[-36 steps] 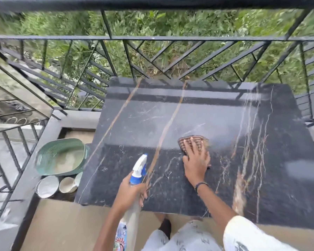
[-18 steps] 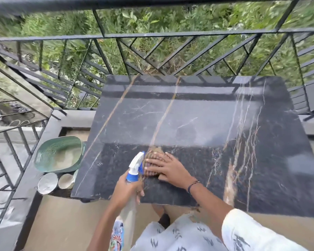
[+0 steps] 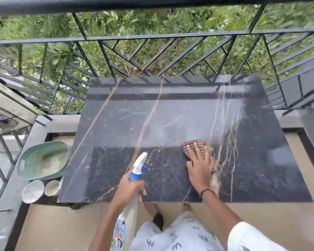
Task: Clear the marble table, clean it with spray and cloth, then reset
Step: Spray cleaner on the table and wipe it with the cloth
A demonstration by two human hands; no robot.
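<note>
The right hand [image 3: 199,167] has slid the cloth [image 3: 195,147] from the middle to the right side of the table [image 3: 116,124], so wiping goes on. Its fingers lie flat and spread on the brown cloth. The left hand [image 3: 130,189] grips the spray bottle [image 3: 134,192] at the near edge. The dark marble looks shiny.

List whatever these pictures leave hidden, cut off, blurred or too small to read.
Head view only:
- Cloth: mostly covered by the right hand, so its full shape is hidden.
- Spray bottle: its base is cut off by the bottom edge; the label is too small to read.
- Left hand: it covers the trigger.
- Two cups: partly tucked under the marble table; contents unclear.
</note>
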